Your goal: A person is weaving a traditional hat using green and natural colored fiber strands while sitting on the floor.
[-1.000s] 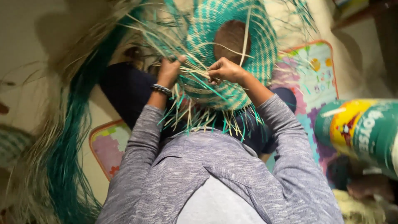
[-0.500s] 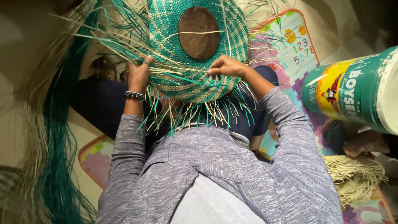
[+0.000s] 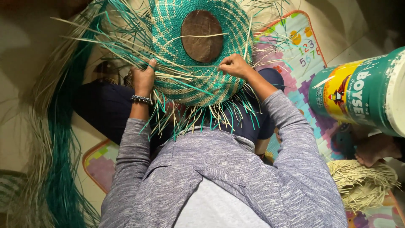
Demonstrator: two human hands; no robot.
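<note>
While the woven basket sits across the person's lap in the upper middle of the frame, its teal and straw-coloured weave is not closed off: loose strand ends stick out all round its lower edge and fan toward the upper left. A brown round mould shows through the opening in its centre. The left hand, with a beaded bracelet at the wrist, presses on the basket's left side with fingers curled over a few strands. The right hand is clenched at the right edge, pinching what looks like a single strand, though the exact grip is hard to make out.

As I judge it, the main risk is slack. If either hand eases off, the free ends could spring back and loosen the last rows. A hard pull by the right hand might snap or kink a dry strand, and the crossing ends under the left hand could tangle or be picked in the wrong order.

Further out, a long bundle of teal and pale fibres trails down the left of the frame. A paint bucket lies tilted at the right, above a heap of straw strands in the lower right; a colourful play mat lies beneath.
</note>
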